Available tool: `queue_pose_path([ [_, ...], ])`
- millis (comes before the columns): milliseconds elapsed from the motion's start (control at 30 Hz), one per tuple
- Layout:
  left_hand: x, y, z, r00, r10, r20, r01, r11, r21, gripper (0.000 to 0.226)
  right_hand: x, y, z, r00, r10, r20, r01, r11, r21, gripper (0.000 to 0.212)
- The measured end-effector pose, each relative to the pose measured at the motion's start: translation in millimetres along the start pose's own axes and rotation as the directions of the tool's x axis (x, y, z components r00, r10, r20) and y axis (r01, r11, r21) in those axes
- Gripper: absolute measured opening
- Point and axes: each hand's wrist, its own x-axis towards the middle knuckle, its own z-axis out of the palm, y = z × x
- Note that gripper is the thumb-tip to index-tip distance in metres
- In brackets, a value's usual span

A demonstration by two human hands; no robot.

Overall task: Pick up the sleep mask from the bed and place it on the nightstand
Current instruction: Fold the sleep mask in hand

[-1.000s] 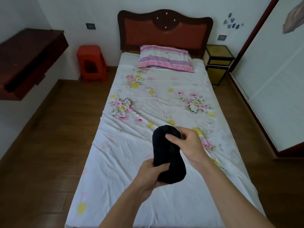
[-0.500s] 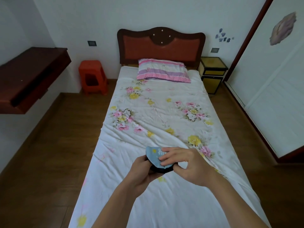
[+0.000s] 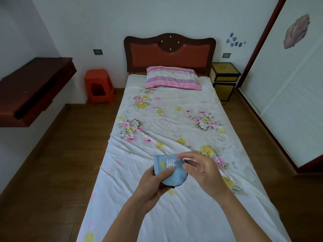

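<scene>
Both your forearms reach in from the bottom edge, and you've got the sleep mask (image 3: 168,169) up in the air over the foot half of the bed (image 3: 174,130), clear of the sheet. Your left hand (image 3: 154,185) cups it from below, thumb pressed flat across the pale blue face, fingers curled shut underneath. Your right hand (image 3: 201,170) comes in from the side, thumb and forefinger pinched on the mask's upper right edge, the other fingers loosely spread.

The mask shows its light blue side to you, with a small yellow mark and white lettering, and a dark rim peeks out along the lower curve. It's partly folded or bunched, so its long axis can't be read for sure; the rounded end points down toward you, the straighter edge away toward the headboard (image 3: 169,53).

Farther up, a striped pillow (image 3: 172,80) lies at the head of the floral sheet. The nightstand (image 3: 225,81) stands just beside the bed's far right corner, well apart from the mask.
</scene>
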Motion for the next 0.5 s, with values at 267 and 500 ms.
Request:
queue_pose_path([
  [267, -4.4, 0.1, 10.1, 0.991, 0.121, -0.061, -0.118, 0.992, 0.053, 0.054, -6.8, 5.2, -3.5, 0.887, 0.46, -0.041, -0.37, 0.761, 0.533, 0.033],
  [500, -7.1, -14.4, 16.5, 0.99, 0.119, -0.076, -0.116, 0.992, 0.042, 0.052, -35.2, 27.8, -10.3, 0.777, 0.628, 0.029, -0.476, 0.557, 0.681, 0.045],
])
